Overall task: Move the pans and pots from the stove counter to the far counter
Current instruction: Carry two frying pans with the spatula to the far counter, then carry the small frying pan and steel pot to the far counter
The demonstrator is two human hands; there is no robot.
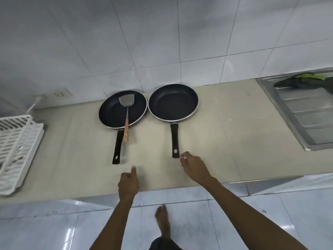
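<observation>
On the beige counter (225, 141) by the white tile wall, two black frying pans sit side by side, rims almost touching. The left pan (115, 112) has a metal spatula (126, 112) lying in it, with the wooden end sticking out over the rim next to the black handle. The right pan (173, 102) is empty, and its handle (174, 140) points back at the person. Both hands hold nothing. The right hand (193, 167) is just beside the tip of that handle, fingers loosely curled and apart from it. The left hand (128, 183) is curled into a soft fist with the thumb sticking up, near the end of the left pan's handle (117, 147) but not touching it. I think each hand is close to a handle. To lift well, wrap the whole hand around the handle and keep the pan flat, so the spatula does not slide off. A white dish rack (16, 148) stands at the left, a steel sink (304, 112) at the right.
</observation>
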